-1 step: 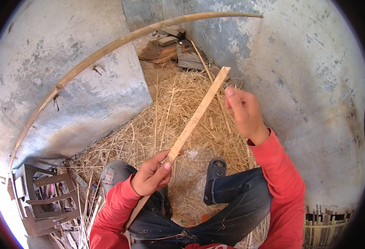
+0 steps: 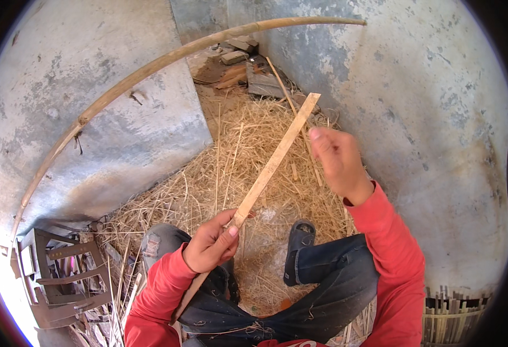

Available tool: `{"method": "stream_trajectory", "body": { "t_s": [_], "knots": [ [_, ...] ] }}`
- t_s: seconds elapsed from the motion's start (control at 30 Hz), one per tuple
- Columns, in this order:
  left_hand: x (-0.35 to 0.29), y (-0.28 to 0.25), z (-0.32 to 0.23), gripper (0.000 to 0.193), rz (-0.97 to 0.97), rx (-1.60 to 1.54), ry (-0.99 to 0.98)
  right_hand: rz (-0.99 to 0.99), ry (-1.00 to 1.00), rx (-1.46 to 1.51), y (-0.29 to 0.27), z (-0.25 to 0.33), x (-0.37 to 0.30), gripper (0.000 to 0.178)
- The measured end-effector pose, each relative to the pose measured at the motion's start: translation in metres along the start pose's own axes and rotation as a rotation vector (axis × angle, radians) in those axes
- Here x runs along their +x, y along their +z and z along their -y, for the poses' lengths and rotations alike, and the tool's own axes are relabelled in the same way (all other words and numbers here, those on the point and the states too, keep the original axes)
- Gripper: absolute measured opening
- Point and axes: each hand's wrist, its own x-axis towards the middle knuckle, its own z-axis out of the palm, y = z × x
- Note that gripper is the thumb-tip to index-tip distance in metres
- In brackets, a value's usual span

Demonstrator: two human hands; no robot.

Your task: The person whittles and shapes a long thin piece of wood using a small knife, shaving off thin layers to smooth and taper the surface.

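A long flat bamboo strip [image 2: 277, 156] slants up and to the right in front of me, its squared end highest. My left hand [image 2: 212, 242] is wrapped round its lower part, thumb along the top, and the strip runs on below the hand beside my forearm, over my leg. To the right of the strip's upper end, my right hand [image 2: 339, 159] is raised and apart from it. Its fingers are curled in with the thumb pressed on them; whatever they may hold is hidden.
Straw-like shavings [image 2: 202, 179] cover the floor. A bent bamboo pole [image 2: 167, 61] arches across the walls. At the lower left stands a wooden chair frame [image 2: 71, 277] by scrap sticks. Bricks [image 2: 234, 57] lie in the far corner; a slatted bamboo basket [image 2: 456, 324] is at the lower right.
My right hand has shifted slightly down and to the left. My left hand and the bamboo strip stay where they were.
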Motion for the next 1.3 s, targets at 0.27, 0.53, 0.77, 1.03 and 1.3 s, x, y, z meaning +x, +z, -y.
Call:
{"method": "stream_trajectory", "body": {
  "t_s": [0.27, 0.53, 0.77, 1.03, 1.3],
  "knots": [
    [0.001, -0.006, 0.009, 0.04, -0.042, -0.09, 0.05, 0.388, -0.151, -0.281, 0.061, 0.04, -0.045, 0.051],
    [-0.006, -0.013, -0.001, 0.045, -0.025, -0.181, -0.086, 0.246, -0.095, -0.337, 0.06, 0.02, -0.019, 0.047],
    [-0.017, -0.005, -0.01, 0.049, 0.039, -0.2, -0.057, -0.271, 0.057, -0.388, -0.017, -0.067, 0.05, 0.048],
    [-0.018, -0.03, -0.003, 0.057, 0.121, -0.355, 0.003, -0.29, 0.028, -0.119, -0.015, -0.023, 0.025, 0.061],
    [-0.013, -0.02, -0.011, 0.042, 0.075, -0.384, -0.064, 0.142, -0.071, -0.416, 0.041, 0.043, -0.014, 0.058]
  ]
}}
